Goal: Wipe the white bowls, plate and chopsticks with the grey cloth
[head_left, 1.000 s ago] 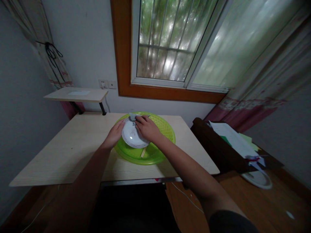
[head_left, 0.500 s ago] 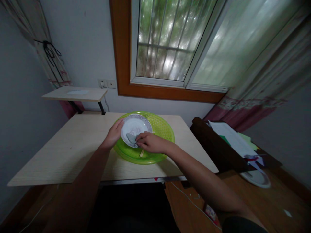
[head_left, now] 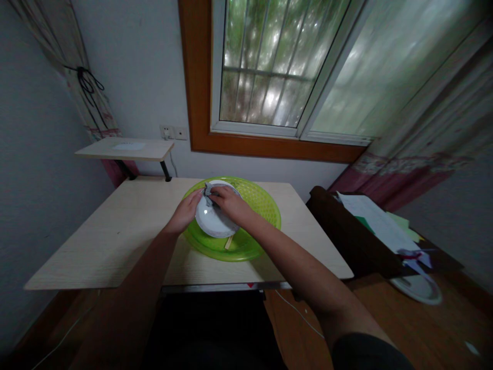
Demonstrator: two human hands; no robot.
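A white plate with a patterned rim (head_left: 215, 222) is held over a bright green plastic basket (head_left: 265, 205). My left hand (head_left: 187, 210) grips the plate's left edge, fingers along the rim. My right hand (head_left: 230, 204) pinches a crumpled grey cloth (head_left: 209, 195) against the plate's upper left part, close to the left fingertips. Part of the plate is covered by the right hand and the cloth. A pale wooden stick (head_left: 228, 242) shows in the basket just below the plate.
The basket stands on a light wooden table (head_left: 96, 241). A small raised shelf (head_left: 154, 151) is at its back left. The window (head_left: 265, 67) is behind. Papers (head_left: 372, 221) lie on a dark piece of furniture at the right, with a white round lid-like object (head_left: 418, 289) below.
My right hand has moved the cloth from the plate's lower part up to its upper left edge. The left hand still holds the plate. The view has shifted slightly.
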